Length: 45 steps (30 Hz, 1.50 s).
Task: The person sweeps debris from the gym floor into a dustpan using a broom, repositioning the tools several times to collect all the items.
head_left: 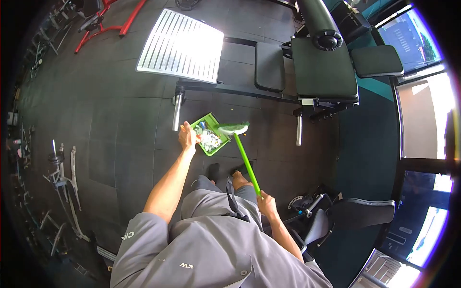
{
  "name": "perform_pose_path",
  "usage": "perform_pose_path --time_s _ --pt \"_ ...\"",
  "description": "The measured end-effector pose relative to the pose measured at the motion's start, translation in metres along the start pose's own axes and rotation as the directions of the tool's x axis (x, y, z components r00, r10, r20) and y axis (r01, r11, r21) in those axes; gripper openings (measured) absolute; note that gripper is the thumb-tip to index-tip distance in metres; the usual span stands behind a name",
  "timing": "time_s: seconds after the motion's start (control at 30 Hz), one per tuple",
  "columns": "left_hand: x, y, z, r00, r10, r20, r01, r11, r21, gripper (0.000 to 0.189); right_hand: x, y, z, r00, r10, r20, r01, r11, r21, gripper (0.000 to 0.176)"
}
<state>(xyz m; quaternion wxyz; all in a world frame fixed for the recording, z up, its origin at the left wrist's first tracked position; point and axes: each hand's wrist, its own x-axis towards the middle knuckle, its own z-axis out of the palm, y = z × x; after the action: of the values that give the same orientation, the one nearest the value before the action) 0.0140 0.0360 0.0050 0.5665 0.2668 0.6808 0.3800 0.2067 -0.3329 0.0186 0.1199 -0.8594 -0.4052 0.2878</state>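
A: Where is the green plastic dustpan (216, 149)?

B: Down on the black rubber-tiled floor (120, 125), just ahead of the person's legs and tilted with 1 corner pointing far. Pale and bluish scraps of litter (209, 140) lie inside it.

A: Who has hold of it?

B: The left hand (187, 138) is closed on its left edge, with the arm stretched out and down.

A: And the other one?

B: The right hand (266, 204) is wrapped around the near end of the green-handled broom (246, 161). The handle slants up and left from there, and the pale green bristle head (232, 127) rests on the dustpan's right rim, touching it. The 2 hands are well apart, each clamped on its own tool.

A: What lies beyond?

B: Just past the dustpan runs the black steel frame of a gym machine (230, 90). A white slatted metal footplate (180, 45) stands at its far left, and black padded cushions (324, 72) sit at its far right. A red tubular metal frame (103, 26) stands far left. Bright windows (422, 115) line the right side, and another black padded seat (362, 211) sits near right, close to the right hand.
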Motion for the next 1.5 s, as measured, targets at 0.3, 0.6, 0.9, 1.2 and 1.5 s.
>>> perform_pose_path --time_s 0.3,0.6,0.9,1.2,1.5 --pt "-0.003 0.007 0.002 1.0 -0.017 -0.017 0.018 0.998 0.067 0.052 0.137 -0.016 -0.067 0.971 0.222 0.093 -0.24 0.887 0.394 0.022" --pt "-0.012 0.014 0.007 0.996 -0.083 0.03 0.085 0.993 -0.078 0.044 0.221 0.041 0.015 0.881 -0.2 0.429 0.411 0.774 -0.483 0.021" --pt "0.037 -0.022 0.009 0.992 0.111 -0.058 -0.096 0.971 0.218 0.052 0.055 0.0 -0.084 0.841 0.334 0.426 -0.514 0.74 0.434 0.026" --pt "0.013 0.0 0.015 0.999 -0.052 0.015 0.053 0.997 -0.061 0.04 0.113 0.037 -0.095 0.894 0.367 0.256 -0.444 0.658 0.609 0.02" --pt "0.013 -0.001 0.016 0.995 -0.055 0.085 0.061 0.996 -0.071 0.038 0.242 0.11 -0.039 0.869 0.457 0.19 -0.492 0.759 0.427 0.022"
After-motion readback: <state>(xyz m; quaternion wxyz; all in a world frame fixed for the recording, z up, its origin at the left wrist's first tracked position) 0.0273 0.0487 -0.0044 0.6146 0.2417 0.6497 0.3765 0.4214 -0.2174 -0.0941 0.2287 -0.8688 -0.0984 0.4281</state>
